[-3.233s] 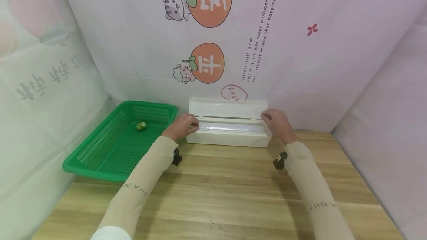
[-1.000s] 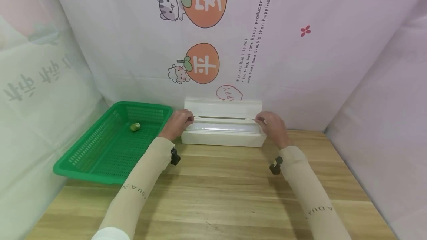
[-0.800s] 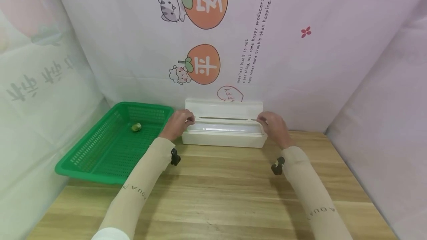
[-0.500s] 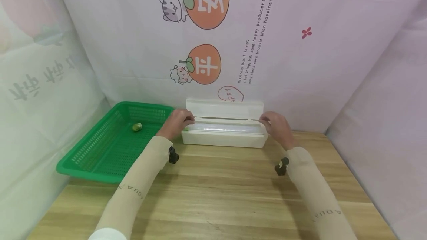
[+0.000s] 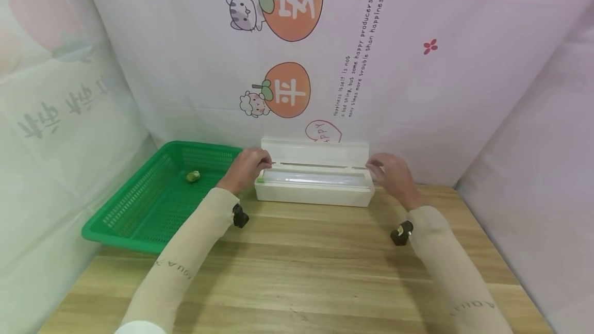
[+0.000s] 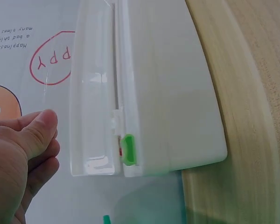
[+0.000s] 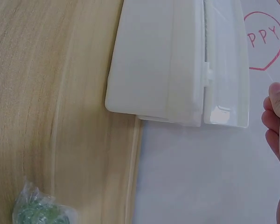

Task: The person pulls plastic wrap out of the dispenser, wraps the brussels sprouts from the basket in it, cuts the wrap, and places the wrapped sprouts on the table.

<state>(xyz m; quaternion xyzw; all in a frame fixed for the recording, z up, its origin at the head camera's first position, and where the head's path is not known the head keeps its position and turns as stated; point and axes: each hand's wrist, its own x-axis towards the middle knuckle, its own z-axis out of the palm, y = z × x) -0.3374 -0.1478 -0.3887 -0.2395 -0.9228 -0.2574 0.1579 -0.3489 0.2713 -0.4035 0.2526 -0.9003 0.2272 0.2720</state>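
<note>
A white cling-film box [image 5: 315, 193] stands at the table's back edge, its lid [image 5: 315, 152] tipped up against the backdrop. Inside lies a shiny clear roll [image 5: 317, 178]. My left hand [image 5: 243, 170] is over the box's left end, thumb and finger pinched at the faint edge of clear film. Opposite it, my right hand [image 5: 396, 177] pinches likewise beside the right end. Both wrist views show the hands [image 6: 18, 154] [image 7: 279, 116] apart from the lid, a faint line of film near each thumb. A green slider [image 6: 129, 149] sits at the box's left end.
A green basket [image 5: 127, 244] stands at the left, a small green-and-yellow item [image 5: 193, 176] in it. Low in the right wrist view, something green in clear wrap [image 7: 39, 212] lies on the wooden table [image 5: 297, 272]. Printed cloth [image 5: 394, 76] hangs behind.
The left hand has moved up and left off the box's end, uncovering the green slider. The right hand has shifted a little to the right. The box and basket stand as before.
</note>
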